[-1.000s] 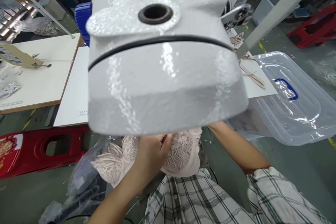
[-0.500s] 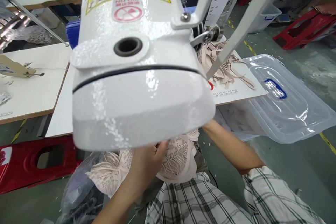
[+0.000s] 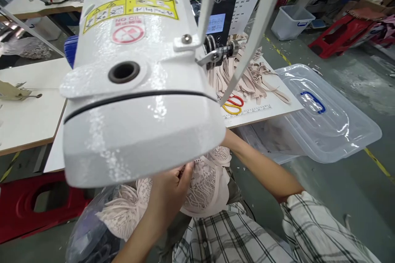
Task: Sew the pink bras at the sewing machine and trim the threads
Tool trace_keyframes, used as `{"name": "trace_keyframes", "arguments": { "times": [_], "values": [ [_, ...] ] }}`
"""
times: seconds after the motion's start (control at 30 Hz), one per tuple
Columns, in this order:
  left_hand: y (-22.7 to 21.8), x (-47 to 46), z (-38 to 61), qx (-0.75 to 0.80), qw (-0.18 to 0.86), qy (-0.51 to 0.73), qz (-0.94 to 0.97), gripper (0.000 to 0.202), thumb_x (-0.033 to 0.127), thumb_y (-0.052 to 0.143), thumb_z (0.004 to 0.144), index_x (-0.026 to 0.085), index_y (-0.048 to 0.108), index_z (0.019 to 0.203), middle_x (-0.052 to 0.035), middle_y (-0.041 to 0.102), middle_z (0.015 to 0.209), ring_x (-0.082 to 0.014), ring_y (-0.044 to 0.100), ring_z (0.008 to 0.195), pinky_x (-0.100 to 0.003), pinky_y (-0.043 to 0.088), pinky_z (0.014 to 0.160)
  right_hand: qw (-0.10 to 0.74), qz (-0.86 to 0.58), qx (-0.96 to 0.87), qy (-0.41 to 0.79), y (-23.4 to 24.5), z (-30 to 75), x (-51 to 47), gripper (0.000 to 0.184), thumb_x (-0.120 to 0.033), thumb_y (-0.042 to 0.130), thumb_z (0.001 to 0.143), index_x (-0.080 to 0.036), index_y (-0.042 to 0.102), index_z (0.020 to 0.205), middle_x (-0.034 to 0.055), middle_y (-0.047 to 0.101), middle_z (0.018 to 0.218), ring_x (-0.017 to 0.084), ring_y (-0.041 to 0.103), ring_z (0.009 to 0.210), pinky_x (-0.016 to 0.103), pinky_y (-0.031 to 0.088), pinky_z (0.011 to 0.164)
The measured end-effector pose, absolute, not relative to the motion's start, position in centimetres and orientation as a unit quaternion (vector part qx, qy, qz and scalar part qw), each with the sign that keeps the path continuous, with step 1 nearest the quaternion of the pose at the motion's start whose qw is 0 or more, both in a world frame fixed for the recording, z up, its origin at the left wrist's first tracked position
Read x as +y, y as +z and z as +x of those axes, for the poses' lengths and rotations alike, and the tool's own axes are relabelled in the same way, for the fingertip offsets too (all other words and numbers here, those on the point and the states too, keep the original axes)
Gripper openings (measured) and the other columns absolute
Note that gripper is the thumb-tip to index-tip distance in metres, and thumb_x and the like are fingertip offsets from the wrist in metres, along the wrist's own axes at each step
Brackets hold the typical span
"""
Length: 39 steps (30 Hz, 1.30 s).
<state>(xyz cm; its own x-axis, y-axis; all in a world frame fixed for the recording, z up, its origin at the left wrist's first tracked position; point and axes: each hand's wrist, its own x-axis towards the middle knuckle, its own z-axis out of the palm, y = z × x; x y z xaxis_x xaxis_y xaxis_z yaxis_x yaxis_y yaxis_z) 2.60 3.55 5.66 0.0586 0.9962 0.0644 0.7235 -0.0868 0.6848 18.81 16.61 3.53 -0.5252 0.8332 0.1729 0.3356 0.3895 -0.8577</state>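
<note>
Pinching the pale lace bra (image 3: 203,191) with thumb against curled fingers, the left hand (image 3: 169,189) works low at the near end of the sewing machine head (image 3: 142,139), which partly hides its fingertips. The right forearm (image 3: 262,164) comes in from the right, but its hand is out of sight behind the machine; I cannot tell how those fingers are set. The bra lies over the lap, near and central — the lap probably bears its weight, so the fingers need only steady the upper part. Beside its left end sits a clear plastic bag (image 3: 83,222).

On the table (image 3: 285,107) to the right, scissors (image 3: 235,105) with red and yellow handles lie just beside a ruler strip (image 3: 253,111), perhaps for easy reach. Farther back are heaped beige straps (image 3: 243,76); beyond, a control panel (image 3: 216,24) faces the worker — presumably for reading. Right of the table is a clear plastic lid (image 3: 336,125); at left, a red stool (image 3: 18,207).
</note>
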Motion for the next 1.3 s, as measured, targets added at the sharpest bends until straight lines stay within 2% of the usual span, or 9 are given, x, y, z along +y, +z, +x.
{"name": "trace_keyframes", "arguments": {
  "times": [0.13, 0.27, 0.37, 0.53, 0.63, 0.83, 1.07, 1.2, 1.3],
  "values": [
    [5.6, 3.2, 2.3, 0.615, 0.234, 0.266, 0.704, 0.032, 0.034, 0.048, 0.095, 0.023, 0.077, 0.105, -0.0031, 0.08, 0.102, -0.0228, 0.077, 0.092, -0.026, 0.061, 0.071, 0.299, -0.365, -0.764, 0.441, 4.1, 18.8, 16.5, 0.016, -0.019, 0.064, 0.075, -0.019, 0.052, 0.065, 0.003, 0.058, 0.085, 0.018, 0.055, 0.081, 0.031, 0.047, 0.074],
    [5.5, 2.7, 1.9, 0.624, 0.198, 0.272, 0.706, 0.031, 0.034, 0.05, 0.094, 0.022, 0.077, 0.105, -0.0029, 0.08, 0.1, -0.0212, 0.077, 0.088, -0.024, 0.061, 0.072, 0.339, -0.345, -0.748, 0.454, 3.9, 18.6, 16.2, 0.015, -0.02, 0.062, 0.077, -0.019, 0.05, 0.068, 0.0017, 0.056, 0.086, 0.018, 0.054, 0.087, 0.029, 0.046, 0.075],
    [5.4, 2.4, 1.8, 0.625, 0.179, 0.275, 0.708, 0.03, 0.033, 0.05, 0.095, 0.023, 0.077, 0.104, -0.0023, 0.08, 0.099, -0.0203, 0.077, 0.087, -0.024, 0.061, 0.073, 0.354, -0.35, -0.737, 0.457, 3.6, 18.4, 15.9, 0.011, -0.017, 0.061, 0.077, -0.018, 0.052, 0.071, 0.0012, 0.054, 0.086, 0.017, 0.053, 0.083, 0.028, 0.045, 0.075],
    [5.3, 2.0, 1.6, 0.633, 0.154, 0.283, 0.704, 0.029, 0.03, 0.05, 0.094, 0.021, 0.076, 0.1, -0.0028, 0.081, 0.094, -0.0192, 0.077, 0.081, -0.022, 0.06, 0.068, 0.364, -0.352, -0.734, 0.453, 3.2, 17.9, 15.8, 0.004, -0.019, 0.062, 0.078, -0.017, 0.06, 0.079, 0.0038, 0.06, 0.094, 0.019, 0.057, 0.091, 0.029, 0.046, 0.077],
    [5.3, 1.9, 1.6, 0.629, 0.154, 0.286, 0.706, 0.028, 0.028, 0.05, 0.094, 0.021, 0.076, 0.1, -0.0027, 0.081, 0.093, -0.019, 0.077, 0.081, -0.023, 0.061, 0.07, 0.369, -0.358, -0.739, 0.435, 3.1, 17.8, 15.7, 0.004, -0.017, 0.062, 0.077, -0.016, 0.062, 0.08, 0.0051, 0.062, 0.096, 0.019, 0.058, 0.091, 0.03, 0.046, 0.079],
    [5.3, 1.8, 1.8, 0.619, 0.173, 0.28, 0.713, 0.029, 0.028, 0.048, 0.095, 0.021, 0.076, 0.102, -0.0029, 0.081, 0.092, -0.0174, 0.076, 0.075, -0.022, 0.06, 0.067, 0.372, -0.356, -0.746, 0.422, 2.8, 17.9, 15.8, 0.005, -0.017, 0.061, 0.077, -0.016, 0.064, 0.081, 0.0067, 0.064, 0.101, 0.017, 0.058, 0.086, 0.029, 0.047, 0.074],
    [5.2, 1.8, 2.0, 0.61, 0.154, 0.281, 0.725, 0.03, 0.027, 0.048, 0.095, 0.02, 0.076, 0.101, -0.0046, 0.081, 0.095, -0.0196, 0.077, 0.083, -0.023, 0.06, 0.07, 0.391, -0.342, -0.749, 0.411, 2.1, 18.0, 15.9, 0.006, -0.022, 0.06, 0.078, -0.016, 0.062, 0.077, 0.0078, 0.064, 0.1, 0.017, 0.057, 0.083, 0.03, 0.048, 0.072],
    [4.7, 1.4, 1.6, 0.615, 0.162, 0.281, 0.719, 0.03, 0.029, 0.048, 0.096, 0.019, 0.073, 0.11, -0.0063, 0.079, 0.104, -0.0202, 0.076, 0.091, -0.024, 0.06, 0.076, 0.401, -0.339, -0.751, 0.401, 1.9, 18.1, 15.9, 0.005, -0.021, 0.058, 0.079, -0.017, 0.059, 0.075, 0.0076, 0.063, 0.099, 0.019, 0.058, 0.09, 0.03, 0.047, 0.075],
    [4.3, 1.0, 1.0, 0.639, 0.17, 0.273, 0.699, 0.03, 0.032, 0.049, 0.097, 0.021, 0.068, 0.118, -0.0056, 0.079, 0.105, -0.019, 0.076, 0.087, -0.024, 0.059, 0.072, 0.404, -0.338, -0.752, 0.396, 1.9, 18.2, 15.8, 0.005, -0.02, 0.057, 0.08, -0.018, 0.056, 0.075, 0.007, 0.061, 0.098, 0.018, 0.057, 0.087, 0.03, 0.047, 0.076]
  ]
}}
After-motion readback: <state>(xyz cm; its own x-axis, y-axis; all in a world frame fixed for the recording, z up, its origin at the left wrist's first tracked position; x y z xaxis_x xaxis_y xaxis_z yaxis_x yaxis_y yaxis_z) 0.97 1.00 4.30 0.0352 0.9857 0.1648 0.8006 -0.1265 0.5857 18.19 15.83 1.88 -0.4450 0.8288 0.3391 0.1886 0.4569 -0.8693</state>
